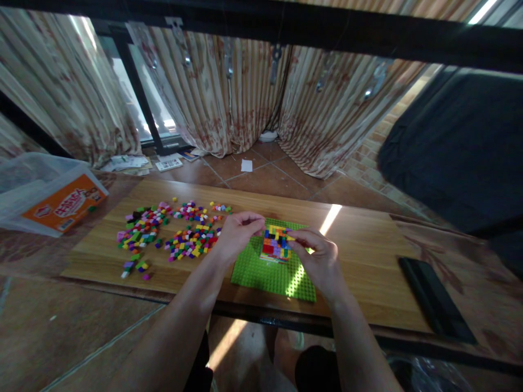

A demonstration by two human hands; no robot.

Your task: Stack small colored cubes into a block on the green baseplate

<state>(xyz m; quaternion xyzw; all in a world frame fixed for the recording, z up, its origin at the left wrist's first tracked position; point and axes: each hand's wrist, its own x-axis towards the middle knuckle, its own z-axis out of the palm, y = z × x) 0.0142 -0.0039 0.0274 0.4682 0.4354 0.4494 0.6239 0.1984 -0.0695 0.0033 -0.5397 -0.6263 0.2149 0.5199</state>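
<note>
A green baseplate [253,275] lies on the wooden board, with a low block of multicoloured toy bricks [272,247] built up near its back. At the right side of that block, my right hand [321,256] pinches what looks like a small yellow brick [290,238] between thumb and forefinger. My left hand [242,231] is over the baseplate's back left corner, thumb and fingertips closed together. Whatever those left fingertips hold, if anything, is too small to make out. Part of the block's right side is hidden by my right fingers.
Loose bricks [192,239] in many colours are spread over the left half of the wooden board [363,261]. A clear plastic box [53,190] with an orange label stands at far left. On the right lies a long black object [435,299]. Striped curtains [196,98] hang behind.
</note>
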